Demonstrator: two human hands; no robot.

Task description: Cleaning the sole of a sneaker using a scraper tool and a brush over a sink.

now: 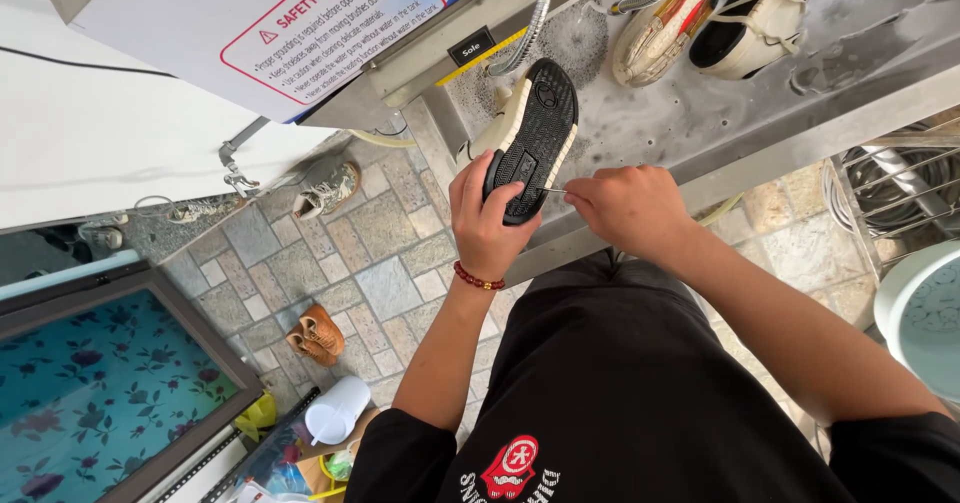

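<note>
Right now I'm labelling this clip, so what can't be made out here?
- Tool in the right hand: head view shows only a thin tip at the shoe sole; the fingers hide the rest.
- Shoe's upper: turned away, partly behind the left hand.
- Two shoes in the wet tray: cut by the top edge.
- Basin: cut by the right edge.

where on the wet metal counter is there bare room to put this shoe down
Bare patches on the metal counter: between the held shoe and the pair of sneakers, and right of that pair toward the far end. Crowded around the sneakers and the hose.
</note>
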